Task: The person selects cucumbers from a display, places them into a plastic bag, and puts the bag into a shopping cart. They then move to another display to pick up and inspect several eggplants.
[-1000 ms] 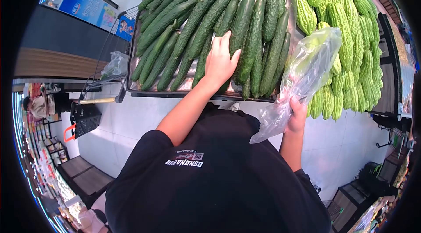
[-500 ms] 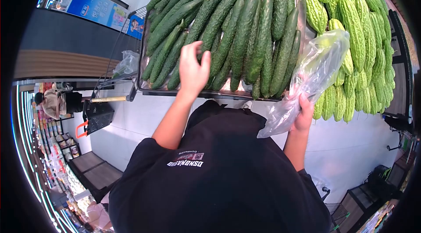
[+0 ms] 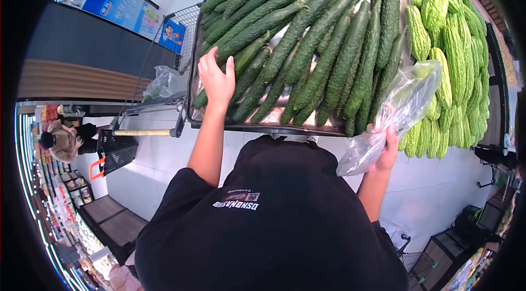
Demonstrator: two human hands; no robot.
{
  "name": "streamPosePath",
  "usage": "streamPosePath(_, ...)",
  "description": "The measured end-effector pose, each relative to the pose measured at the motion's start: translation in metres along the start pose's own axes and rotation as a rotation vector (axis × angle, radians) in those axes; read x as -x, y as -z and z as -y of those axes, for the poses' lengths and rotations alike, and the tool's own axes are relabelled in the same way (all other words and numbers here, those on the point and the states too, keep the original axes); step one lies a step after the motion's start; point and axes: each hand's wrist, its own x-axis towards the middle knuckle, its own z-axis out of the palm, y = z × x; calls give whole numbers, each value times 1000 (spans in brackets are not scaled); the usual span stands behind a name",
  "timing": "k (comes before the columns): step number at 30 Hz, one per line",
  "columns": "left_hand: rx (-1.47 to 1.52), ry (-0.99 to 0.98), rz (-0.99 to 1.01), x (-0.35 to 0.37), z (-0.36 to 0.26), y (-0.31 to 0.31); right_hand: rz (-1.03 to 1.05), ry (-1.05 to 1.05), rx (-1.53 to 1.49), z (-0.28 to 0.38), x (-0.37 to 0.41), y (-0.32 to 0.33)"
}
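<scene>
Long dark green cucumbers (image 3: 307, 61) lie in rows in a metal tray with a dark rim. Over the cucumbers at the tray's left front side is my left hand (image 3: 217, 80), fingers slightly curled and thumb apart, with no cucumber lifted. My right hand (image 3: 388, 151) is closed on a clear plastic bag (image 3: 408, 94), which hangs crumpled across the tray's right front corner. Beyond the bag, pale green bitter melons (image 3: 457, 72) are piled up. Part of the right hand's fingers is hidden behind the bag's film.
A shopping cart (image 3: 145, 133) stands at the left of the tray, with a plastic bag of greens (image 3: 160, 84) in it. Farther left are a black basket (image 3: 116, 146) with an orange handle and a crouching person (image 3: 66, 140). Another cart (image 3: 419, 263) is at the lower right.
My left hand has moved left across the cucumbers to the tray's left side. The tray and melons sit farther right in view. My right hand keeps its hold on the bag.
</scene>
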Motion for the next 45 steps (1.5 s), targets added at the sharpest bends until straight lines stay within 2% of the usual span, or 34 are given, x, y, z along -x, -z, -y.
streamPosePath(2, -67, -69, -35, -10, 17, -1, -12, -2, 25, -10, 3, -17)
streamPosePath(8, -15, -163, 138, -22, 35, -18, -26, -8, 48, -45, 15, -53)
streamPosePath(10, 53, -148, 105, -21, 39, -21, -26, 10, 77, -59, 20, -63)
streamPosePath(17, 92, -280, 45, -30, 47, -11, -107, 37, 53, -101, 38, -92)
streamPosePath(24, 243, -292, 137, -42, 51, 18, -146, 73, 81, -118, 48, -114)
streamPosePath(27, 688, -15, 299, -49, 57, 31, -126, 81, 68, -121, 45, -121)
streamPosePath(28, 1130, 262, 443, -49, 54, 33, -104, 81, 49, -122, 44, -124)
streamPosePath(30, 1415, 378, 708, -56, 51, 56, -101, 80, 42, -126, 41, -126)
streamPosePath(31, 1410, 384, 711, -57, 47, 65, -89, 74, 34, -130, 40, -127)
streamPosePath(33, 1845, 493, 816, -53, 33, 76, -52, 49, -13, -134, 38, -133)
streamPosePath(34, 1935, 508, 869, -51, 29, 80, -16, 32, -56, -135, 37, -138)
streamPosePath(36, 2346, 568, 972, -44, 24, 81, -6, 20, -47, -140, 34, -146)
streamPosePath(38, 2384, 637, 981, -37, 18, 81, 24, 1, 25, -143, 31, -150)
streamPosePath(40, 2426, 709, 990, -30, 12, 83, 34, -32, -29, -146, 32, -160)
streamPosePath(42, 2248, 797, 967, -25, 6, 84, 43, -57, -80, -151, 31, -165)
streamPosePath(45, 2250, 820, 971, -19, 3, 81, 99, -101, -68, -155, 27, -164)
